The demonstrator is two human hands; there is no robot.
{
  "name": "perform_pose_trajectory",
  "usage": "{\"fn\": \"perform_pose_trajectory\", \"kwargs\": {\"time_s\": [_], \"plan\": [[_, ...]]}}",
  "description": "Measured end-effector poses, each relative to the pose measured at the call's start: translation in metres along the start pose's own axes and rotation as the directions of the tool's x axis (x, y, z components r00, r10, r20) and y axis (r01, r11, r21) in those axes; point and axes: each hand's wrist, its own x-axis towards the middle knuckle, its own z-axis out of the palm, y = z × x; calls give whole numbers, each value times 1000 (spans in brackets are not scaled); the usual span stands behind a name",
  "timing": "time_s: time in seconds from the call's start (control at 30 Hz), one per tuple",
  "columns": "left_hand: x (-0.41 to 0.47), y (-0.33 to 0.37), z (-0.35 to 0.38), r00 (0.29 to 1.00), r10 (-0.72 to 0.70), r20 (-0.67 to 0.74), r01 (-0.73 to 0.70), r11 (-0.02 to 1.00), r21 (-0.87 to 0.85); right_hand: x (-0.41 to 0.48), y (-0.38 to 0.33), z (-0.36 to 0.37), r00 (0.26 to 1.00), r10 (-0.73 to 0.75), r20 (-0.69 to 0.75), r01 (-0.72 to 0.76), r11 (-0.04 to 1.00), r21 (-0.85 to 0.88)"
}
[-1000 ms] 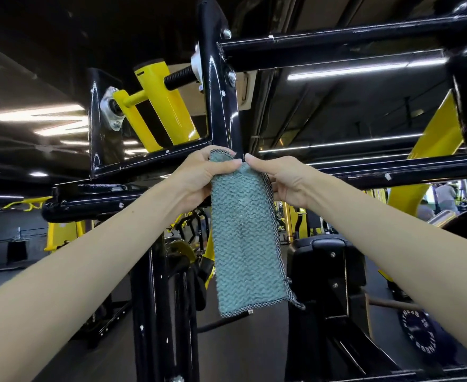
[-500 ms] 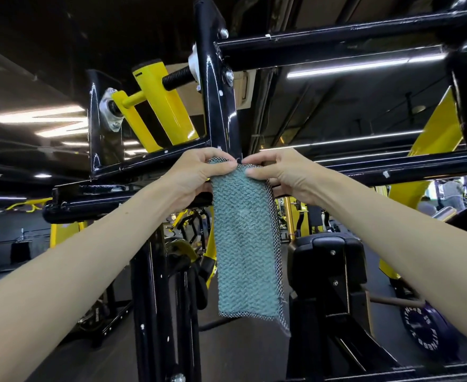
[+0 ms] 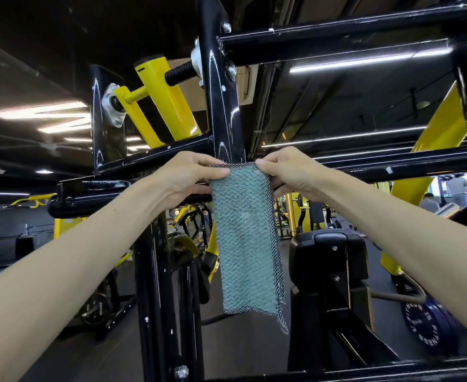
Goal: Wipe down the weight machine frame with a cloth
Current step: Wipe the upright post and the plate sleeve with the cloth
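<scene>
Head camera shows us holding the cloth (image 3: 244, 238) by its top corners: our left hand (image 3: 184, 179) pinches the 9 o'clock corner, our right hand (image 3: 291, 173) the 3 o'clock one, so it hangs flat at centre, just below the black upright (image 3: 222, 106) of the weight machine frame (image 3: 337, 46) that rises toward 12 o'clock. We judge the cloth is being readied, wiping not yet begun. Next we must press it against the upright and drag along the tube, keeping both pinches firm.
</scene>
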Motion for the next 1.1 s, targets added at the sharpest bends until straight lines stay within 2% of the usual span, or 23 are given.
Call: {"fn": "perform_pose_trajectory", "kwargs": {"time_s": [0.1, 0.17, 0.27, 0.37, 0.5, 0.7, 0.77, 0.87, 0.9, 1.0, 1.1], "plan": [[-2, -1, 1, 999, -44, -15, 42, 995, -91, -4, -3, 3, 999, 21, 31, -24, 994, 103], [-3, -1, 2, 997, -77, 11, 78, 993, -91, -5, -6, 6, 999, 33, 12, -34, 983, 179], [-6, -2, 8, 997, -79, 10, 78, 996, 45, 1, -6, 17, 996, 32, -80, -21, 992, 128], [-6, 0, 10, 999, -43, -23, 43, 999, 7, 8, -6, 27, 985, -20, -173, 34, 996, 81], [-10, -1, -1, 985, -102, 141, 134, 961, -242, 10, -3, 22, 979, -6, -203, 45, 981, 190], [-25, -27, 24, 945, -175, 275, 249, 932, -262, 6, -10, 16, 992, 24, -126, 16, 953, 303], [-26, -31, 34, 955, -150, 255, 228, 922, -311, 4, -12, 16, 990, 7, -144, 25, 975, 219], [-22, -28, 41, 976, -132, 175, 189, 911, -366, 0, -10, 9, 965, -63, -255, 35, 993, -115], [-20, -26, 43, 977, -140, 160, 190, 913, -361, 0, -8, 8, 960, -49, -276, 13, 991, -130], [-18, -20, 49, 971, -193, 138, 232, 896, -380, -1, -5, 8, 960, 133, -246, -121, 991, 64], [-17, -11, 55, 967, -248, 64, 250, 859, -446, -8, -9, 8, 929, 359, -90, -287, 852, 438]]}}
